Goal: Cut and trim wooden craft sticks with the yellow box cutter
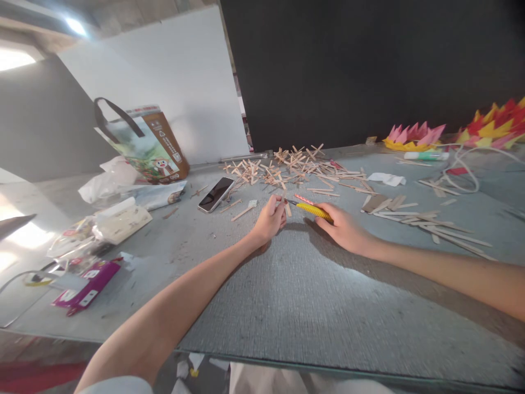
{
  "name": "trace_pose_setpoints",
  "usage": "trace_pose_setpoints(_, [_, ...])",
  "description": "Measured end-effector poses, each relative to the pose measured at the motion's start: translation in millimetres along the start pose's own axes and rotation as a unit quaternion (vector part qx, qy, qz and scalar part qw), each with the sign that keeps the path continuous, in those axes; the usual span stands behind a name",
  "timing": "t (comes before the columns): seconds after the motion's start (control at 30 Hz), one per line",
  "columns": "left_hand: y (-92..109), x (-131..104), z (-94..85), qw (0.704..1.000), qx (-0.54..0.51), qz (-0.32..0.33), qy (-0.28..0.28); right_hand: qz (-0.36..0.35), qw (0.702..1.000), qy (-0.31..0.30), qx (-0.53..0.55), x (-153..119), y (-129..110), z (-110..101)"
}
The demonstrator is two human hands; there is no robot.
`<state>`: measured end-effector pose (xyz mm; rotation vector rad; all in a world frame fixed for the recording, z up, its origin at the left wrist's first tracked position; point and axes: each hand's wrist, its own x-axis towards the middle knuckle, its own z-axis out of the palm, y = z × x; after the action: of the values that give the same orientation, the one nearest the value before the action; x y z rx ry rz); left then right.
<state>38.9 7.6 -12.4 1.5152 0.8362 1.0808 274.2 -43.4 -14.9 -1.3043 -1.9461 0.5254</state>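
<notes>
Near the middle of the grey table, the right hand is wrapped around a yellow utility knife, its blade end pointing toward the left hand. That left hand pinches a small wooden stick between thumb and fingertips, touching the knife's tip. Just behind both hands, toward the table's far edge, lies a heap of wooden sticks. A phone rests left of them, a printed bag stands further left, and paper flowers sit at the far right corner.
</notes>
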Motion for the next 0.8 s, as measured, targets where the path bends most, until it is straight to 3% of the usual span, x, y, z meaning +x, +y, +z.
trace_pose_setpoints(0.8, [5.9,-3.7,1.9,0.999,0.029,0.002,0.024,0.011,1.000,0.007,-0.028,0.6,3.6,2.3])
